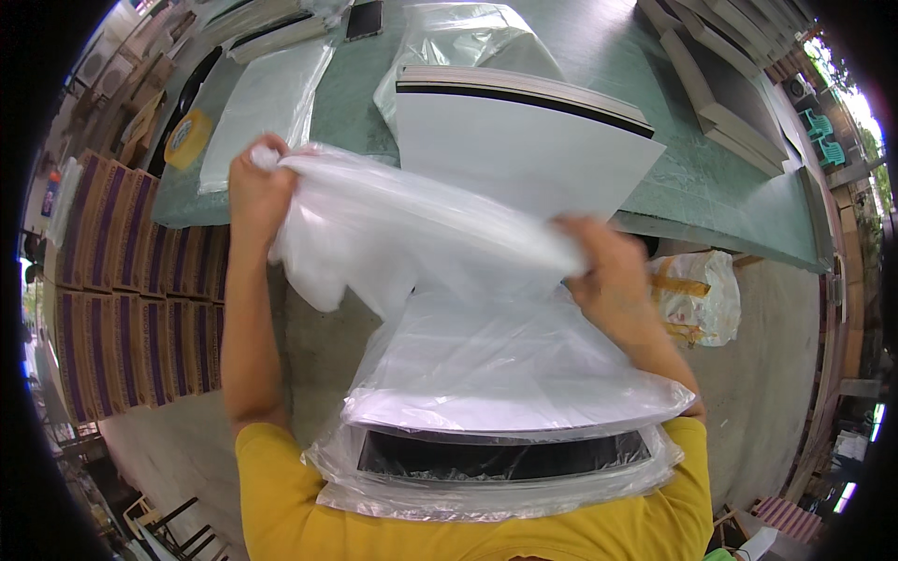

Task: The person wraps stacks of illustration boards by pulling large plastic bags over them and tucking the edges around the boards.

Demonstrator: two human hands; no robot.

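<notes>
A clear plastic bag (412, 210) is stretched between my two hands, its upper part bunched. My left hand (259, 192) is closed round its gathered left corner. My right hand (608, 266), smeared by motion, grips the other end of the bunched plastic. Lower down, the bag wraps white panels (505, 393) held against my body, with a dark strip (496, 455) showing through the plastic at the near end. Just beyond my hands, a stack of white panels (533, 136) with a black layer at its far edge lies on the green table (720, 201), overhanging its near edge.
Flat clear bags (267, 117), a tape roll (188, 138) and a phone (365, 19) lie on the table's left side. More panels (725, 98) are stacked at the right. Brown cartons (140, 290) stand at the left; a taped plastic bundle (697, 297) is below the table's right side.
</notes>
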